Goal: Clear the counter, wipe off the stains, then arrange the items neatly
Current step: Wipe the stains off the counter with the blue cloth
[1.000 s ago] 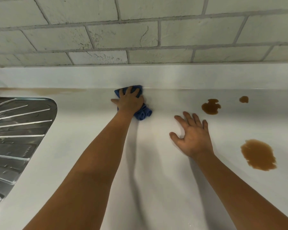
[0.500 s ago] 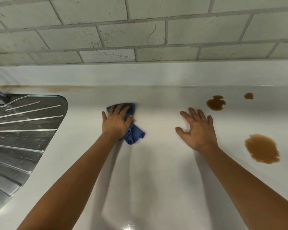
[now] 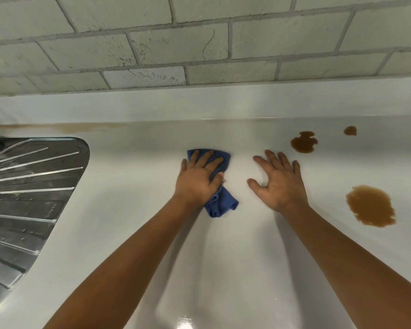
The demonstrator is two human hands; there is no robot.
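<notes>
Head view | left grip (image 3: 198, 179) presses blue cloth (image 3: 220, 203) flat on counter (image 3: 128, 198) | right grip (image 3: 279, 184) spread, empty

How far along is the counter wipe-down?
Done: no items show on the counter. In hand: left hand presses the cloth; right hand lies flat beside it. Left: three brown stains at right, a faint smear behind the drainboard, then arranging.
</notes>
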